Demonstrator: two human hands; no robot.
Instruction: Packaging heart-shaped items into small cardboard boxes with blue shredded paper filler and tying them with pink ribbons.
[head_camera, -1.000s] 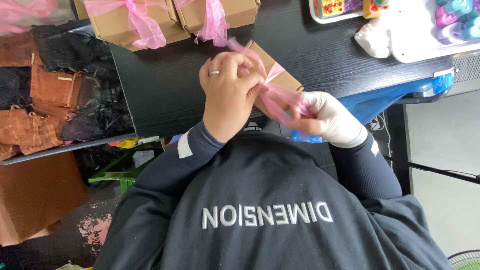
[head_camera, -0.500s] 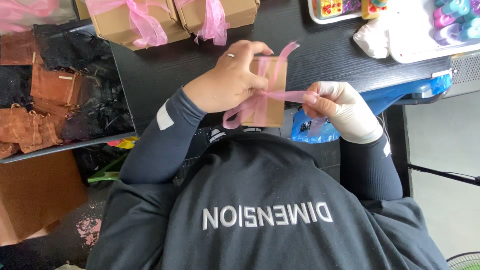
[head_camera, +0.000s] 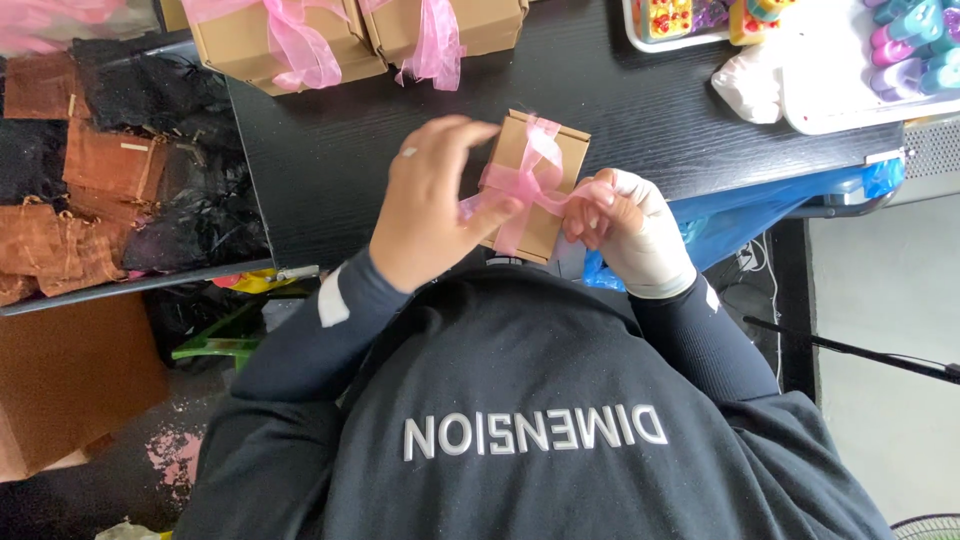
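Observation:
A small brown cardboard box (head_camera: 545, 150) rests on the near edge of the black table (head_camera: 640, 110), wrapped with a sheer pink ribbon (head_camera: 522, 180). My left hand (head_camera: 430, 205), bare with a ring, pinches the ribbon over the box's left side. My right hand (head_camera: 625, 230), in a pale glove, grips the ribbon's other loop just right of the box. Between the two hands the ribbon crosses on top of the box.
Two more brown boxes (head_camera: 285, 40) with pink bows stand at the table's far edge. Orange and black mesh pouches (head_camera: 110, 170) lie piled at left. White trays (head_camera: 850, 70) with colourful small items sit at right. A blue plastic bag (head_camera: 740, 215) hangs by my right wrist.
The box has tilted and settled closer to me. Both hands came together over it; the long ribbon stretch seen earlier is now gathered into loops on top.

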